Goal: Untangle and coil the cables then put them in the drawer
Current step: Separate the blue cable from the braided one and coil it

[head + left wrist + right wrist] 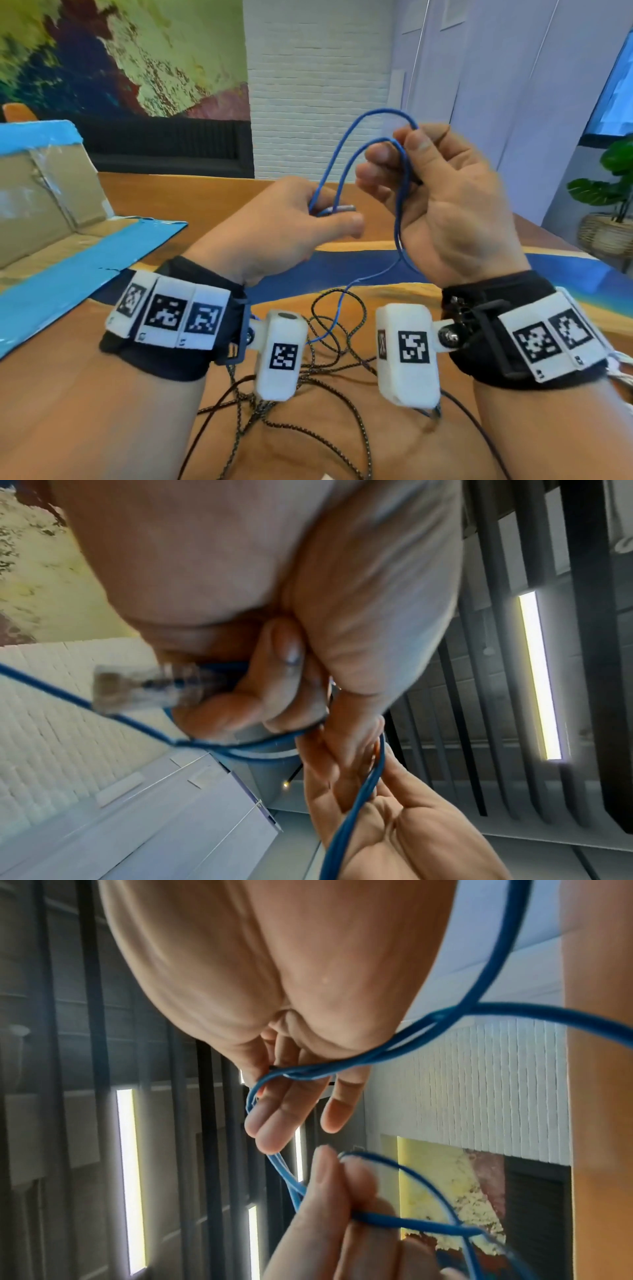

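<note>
Both hands are raised above the table with a thin blue cable [337, 159] looped between them. My left hand [291, 219] grips the cable near its clear plug [137, 688], which sticks out past the fingers. My right hand [435, 202], palm toward me, holds two loops of the blue cable [404, 1045] between thumb and fingers. The cable's tail drops from the right palm to the table, into a tangle of dark braided cables [308, 394] under my wrists. No drawer shows in these views.
A flattened cardboard box with blue edges [68, 219] lies on the wooden table [191, 192] at the left. A dark sofa stands beyond the table and a potted plant [609, 192] at the far right.
</note>
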`<state>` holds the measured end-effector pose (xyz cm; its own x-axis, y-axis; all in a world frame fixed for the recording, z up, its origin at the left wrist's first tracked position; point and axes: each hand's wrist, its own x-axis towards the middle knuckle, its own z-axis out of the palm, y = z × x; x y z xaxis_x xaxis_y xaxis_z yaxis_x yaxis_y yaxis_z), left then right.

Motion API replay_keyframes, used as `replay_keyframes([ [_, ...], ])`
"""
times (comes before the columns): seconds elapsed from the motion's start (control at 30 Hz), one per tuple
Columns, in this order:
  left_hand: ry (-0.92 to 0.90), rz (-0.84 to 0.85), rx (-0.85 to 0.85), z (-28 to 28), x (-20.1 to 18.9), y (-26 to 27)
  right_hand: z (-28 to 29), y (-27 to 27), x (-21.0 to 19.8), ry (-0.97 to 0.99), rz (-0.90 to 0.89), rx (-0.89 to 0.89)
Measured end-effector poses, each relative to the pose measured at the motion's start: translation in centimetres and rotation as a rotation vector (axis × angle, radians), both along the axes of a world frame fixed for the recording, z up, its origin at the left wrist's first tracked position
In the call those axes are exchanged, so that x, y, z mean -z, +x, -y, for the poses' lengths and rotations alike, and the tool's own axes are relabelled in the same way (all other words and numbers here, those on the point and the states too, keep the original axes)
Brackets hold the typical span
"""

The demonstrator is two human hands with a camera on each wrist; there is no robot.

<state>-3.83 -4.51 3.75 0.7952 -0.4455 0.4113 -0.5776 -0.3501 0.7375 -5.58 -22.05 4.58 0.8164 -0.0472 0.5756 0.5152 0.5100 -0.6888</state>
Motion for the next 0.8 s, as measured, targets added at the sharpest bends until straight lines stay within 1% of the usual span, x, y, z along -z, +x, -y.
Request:
replay_keyframes([
  [0.07,-0.061,-0.021,-0.108,-0.2,0.1,0.7,0.4,0.4,0.4,-0.116,0.003,0.093],
  [0.13,-0.225,-0.113,-0.176,-0.7,0.0,1.5,1.0,0.9,0.9,-0.290,0.008,0.258],
  [0.2,-0.380,-0.178,-0.224,-1.4,-0.2,2.2,1.6,1.0,1.1,-0.522,0.000,0.400],
  [0.23,-0.428,-0.196,-0.244,-1.8,-0.3,2.5,1.9,0.9,1.1,-0.639,-0.015,0.417],
  [0.33,-0.510,-0.191,-0.282,-3.1,-0.8,2.8,2.8,0.2,1.1,-0.962,-0.105,0.295],
  [0.4,-0.534,-0.174,-0.298,-4.1,-1.1,3.0,3.2,0.0,1.3,-1.133,-0.154,0.276],
  [0.47,-0.523,-0.135,-0.313,-4.8,-1.3,3.1,3.2,0.1,1.4,-1.210,-0.172,0.285],
  [0.6,-0.545,-0.072,-0.270,-4.7,-1.6,2.5,2.0,0.2,1.8,-1.187,-0.199,0.234],
  [0.67,-0.557,-0.032,-0.237,-4.2,-1.8,2.0,1.0,0.2,2.3,-1.214,-0.191,0.226],
  [0.73,-0.539,-0.004,-0.203,-3.7,-2.0,1.7,-0.2,0.1,2.9,-1.258,-0.161,0.176],
  [0.8,-0.493,0.026,-0.201,-3.2,-2.0,1.5,-1.1,-0.1,3.2,-1.255,-0.128,0.082],
])
